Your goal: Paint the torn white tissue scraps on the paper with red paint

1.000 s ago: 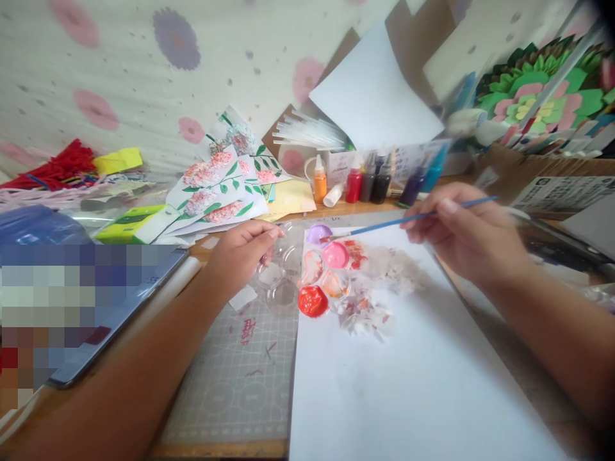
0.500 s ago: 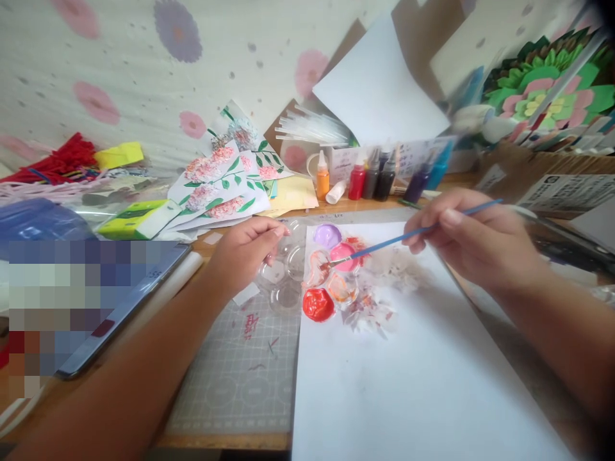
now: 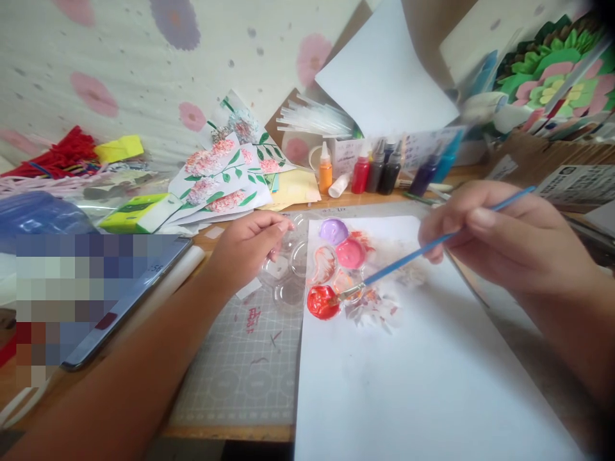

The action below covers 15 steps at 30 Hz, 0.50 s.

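My right hand (image 3: 504,237) grips a thin blue paintbrush (image 3: 423,250), its tip dipped into the red paint well (image 3: 321,302) of a clear plastic palette (image 3: 293,272). The same palette holds pink paint (image 3: 350,253) and purple paint (image 3: 333,230) in other wells. At the palette's left rim, my left hand (image 3: 247,246) pinches the clear plastic. The palette lies across the top left corner of a large white sheet of paper (image 3: 423,371), which carries faint pinkish painted blotches (image 3: 379,307).
A grey cutting mat (image 3: 250,365) lies under the paper's left side. Several ink bottles (image 3: 379,171) stand at the back beside a bundle of clear straws (image 3: 312,118). Painted flower cards (image 3: 225,179) and a tablet (image 3: 115,288) lie to the left. Paper flowers (image 3: 557,70) stand at right.
The brush tip moved from the purple and pink wells down to the red well. My left hand stayed on the palette's rim. The view shifted slightly.
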### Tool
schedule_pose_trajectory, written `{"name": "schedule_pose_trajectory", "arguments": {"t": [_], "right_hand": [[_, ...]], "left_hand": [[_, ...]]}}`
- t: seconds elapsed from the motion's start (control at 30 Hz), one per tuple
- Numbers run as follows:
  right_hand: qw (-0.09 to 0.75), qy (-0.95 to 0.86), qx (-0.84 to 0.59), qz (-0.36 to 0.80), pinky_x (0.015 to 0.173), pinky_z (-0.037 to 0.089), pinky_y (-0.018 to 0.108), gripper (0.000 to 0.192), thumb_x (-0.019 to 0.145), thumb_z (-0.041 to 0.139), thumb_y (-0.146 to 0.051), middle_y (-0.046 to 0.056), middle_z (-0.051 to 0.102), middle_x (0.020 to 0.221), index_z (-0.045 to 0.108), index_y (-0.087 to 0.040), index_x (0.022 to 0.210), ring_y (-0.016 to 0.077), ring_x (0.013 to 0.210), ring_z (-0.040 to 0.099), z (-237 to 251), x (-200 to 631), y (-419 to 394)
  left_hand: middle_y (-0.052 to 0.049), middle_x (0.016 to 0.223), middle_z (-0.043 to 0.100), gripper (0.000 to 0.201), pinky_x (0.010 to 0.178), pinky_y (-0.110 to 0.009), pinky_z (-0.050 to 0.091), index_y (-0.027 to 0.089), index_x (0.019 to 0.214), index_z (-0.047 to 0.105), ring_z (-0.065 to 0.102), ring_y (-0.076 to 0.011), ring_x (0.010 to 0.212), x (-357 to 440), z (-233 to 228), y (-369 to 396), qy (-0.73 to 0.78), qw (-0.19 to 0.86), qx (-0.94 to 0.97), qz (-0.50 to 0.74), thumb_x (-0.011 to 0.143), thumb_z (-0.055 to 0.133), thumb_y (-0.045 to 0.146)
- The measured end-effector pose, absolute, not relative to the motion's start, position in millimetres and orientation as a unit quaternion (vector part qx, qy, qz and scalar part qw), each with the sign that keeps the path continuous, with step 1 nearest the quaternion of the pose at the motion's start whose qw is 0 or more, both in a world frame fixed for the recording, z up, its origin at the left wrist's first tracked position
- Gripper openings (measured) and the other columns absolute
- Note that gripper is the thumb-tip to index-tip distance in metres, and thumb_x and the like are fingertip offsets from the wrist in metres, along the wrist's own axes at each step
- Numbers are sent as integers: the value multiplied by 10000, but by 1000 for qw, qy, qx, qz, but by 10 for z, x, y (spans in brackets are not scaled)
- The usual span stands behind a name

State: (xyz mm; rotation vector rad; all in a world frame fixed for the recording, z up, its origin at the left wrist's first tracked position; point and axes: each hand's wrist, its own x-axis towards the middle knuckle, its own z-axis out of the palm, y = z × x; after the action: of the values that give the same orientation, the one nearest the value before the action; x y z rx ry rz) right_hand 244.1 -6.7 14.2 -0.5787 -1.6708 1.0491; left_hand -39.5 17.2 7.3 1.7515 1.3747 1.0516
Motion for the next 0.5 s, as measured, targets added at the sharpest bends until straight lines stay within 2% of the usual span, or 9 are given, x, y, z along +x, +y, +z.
{"name": "schedule_pose_trajectory", "arguments": {"t": [0.17,0.33,0.5], "right_hand": [[479,-727,-266,415,540,502,250,131,844,551,-331,21,614,715,619,-226,804,112,615,606,101,2443,-76],[478,-734,-249,413,547,516,283,125,855,533,-320,26,602,732,607,-228,814,126,627,603,102,2460,-107],[444,-774,-297,340,535,508,251,134,856,528,-347,27,623,712,588,-240,801,127,658,619,154,2415,-193]], "left_hand": [[42,489,472,167,394,-194,304,180,774,634,423,-76,430,-386,66,160,527,337,670,400,768,529,309],[45,499,486,164,389,-189,313,187,779,632,412,-69,419,-356,63,128,518,344,681,386,778,521,308],[47,482,477,172,381,-187,307,178,776,628,399,-66,407,-326,74,96,509,350,687,382,780,516,307]]}}
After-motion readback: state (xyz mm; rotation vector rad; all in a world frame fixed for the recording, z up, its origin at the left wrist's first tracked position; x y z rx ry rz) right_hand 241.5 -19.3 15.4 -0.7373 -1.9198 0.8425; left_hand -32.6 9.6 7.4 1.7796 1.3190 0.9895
